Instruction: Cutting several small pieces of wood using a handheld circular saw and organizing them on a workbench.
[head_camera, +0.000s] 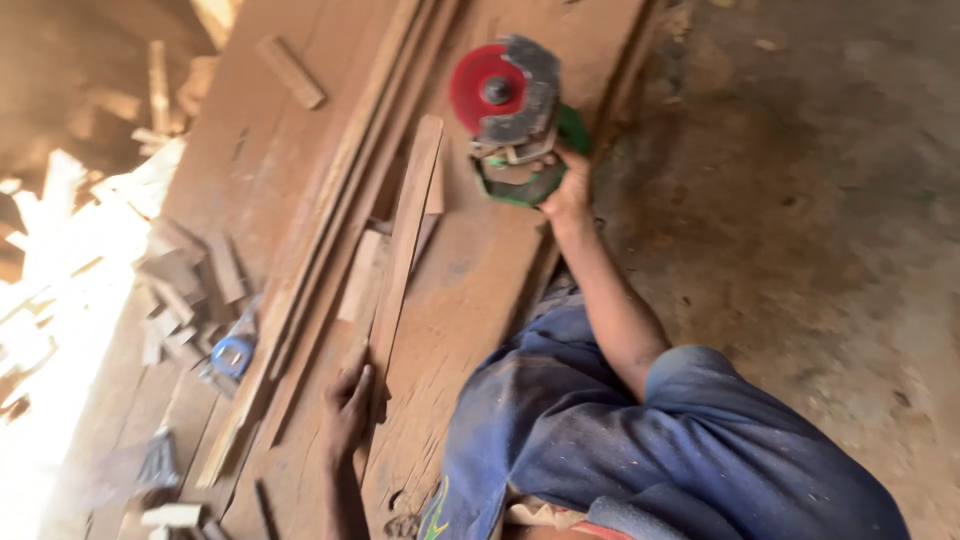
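Observation:
My right hand (566, 190) grips a green angle grinder (520, 120) with a red disc (483, 88) and a grey guard, lifted above the wooden workbench (470, 300). My left hand (348, 405) presses flat on the near end of a narrow wooden strip (405, 240) that lies lengthwise on the bench. The grinder's disc is just right of the strip's far end, apart from it. My arm and a blue dusty sleeve or trouser leg (640, 440) fill the lower right.
Long thin battens (330, 220) lie beside the strip on the left. Small offcut blocks (180, 290) and a blue-handled tool (232, 355) are piled at the left edge. A short block (290, 72) rests at the far end. Dirt floor (800, 200) lies to the right.

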